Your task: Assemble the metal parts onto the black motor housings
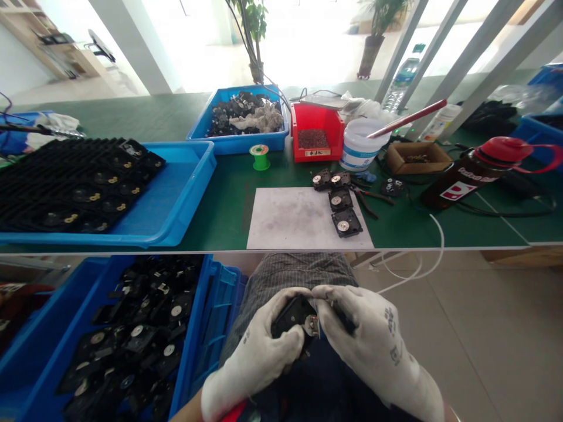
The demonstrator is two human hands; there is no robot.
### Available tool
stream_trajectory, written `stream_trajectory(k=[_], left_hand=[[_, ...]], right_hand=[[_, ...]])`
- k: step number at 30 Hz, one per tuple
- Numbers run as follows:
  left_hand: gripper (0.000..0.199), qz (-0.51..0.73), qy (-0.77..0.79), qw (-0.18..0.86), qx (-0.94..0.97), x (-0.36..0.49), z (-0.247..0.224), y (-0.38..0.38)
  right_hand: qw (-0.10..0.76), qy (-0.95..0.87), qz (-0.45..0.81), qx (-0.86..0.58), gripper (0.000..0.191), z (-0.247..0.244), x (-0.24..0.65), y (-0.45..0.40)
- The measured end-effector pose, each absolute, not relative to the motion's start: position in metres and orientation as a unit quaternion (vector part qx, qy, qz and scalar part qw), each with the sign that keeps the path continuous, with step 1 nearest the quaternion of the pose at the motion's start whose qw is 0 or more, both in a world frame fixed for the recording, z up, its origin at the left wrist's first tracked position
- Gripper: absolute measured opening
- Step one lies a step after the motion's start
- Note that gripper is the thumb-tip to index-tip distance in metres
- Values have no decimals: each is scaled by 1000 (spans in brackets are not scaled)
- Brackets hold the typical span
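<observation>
Both hands wear white gloves and are together over the lap, below the table edge. My left hand is wrapped round a black mechanism that has a round silver part. On the right, my right hand has its fingers curled at the mechanism's upper right side, against something dark that is mostly hidden. On the table ahead, several similar black units lie along the right side of a white sheet.
A large blue tray with stacked black panels stands left. Behind are a blue bin, green spool, red bin, white tub and dark bottle. Blue crates of black units sit lower left.
</observation>
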State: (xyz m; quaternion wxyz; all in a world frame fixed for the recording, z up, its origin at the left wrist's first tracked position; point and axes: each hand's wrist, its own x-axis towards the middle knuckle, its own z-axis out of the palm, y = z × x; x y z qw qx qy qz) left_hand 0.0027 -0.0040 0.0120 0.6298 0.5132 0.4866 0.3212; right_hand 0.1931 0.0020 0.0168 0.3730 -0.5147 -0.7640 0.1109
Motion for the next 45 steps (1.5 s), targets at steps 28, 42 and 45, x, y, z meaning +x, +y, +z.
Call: stream_trajectory(k=[28, 42, 45], left_hand=[[49, 319, 487, 632, 512, 3, 12, -4], [53, 357, 505, 660, 426, -6, -4, -7], [51, 357, 505, 648, 445, -4, -1, -7]], right_hand=[[372, -762, 126, -515, 16, 13, 192, 0], [348, -662, 429, -506, 15, 8, 211, -5], [333, -601, 499, -528, 20, 5, 203, -6]])
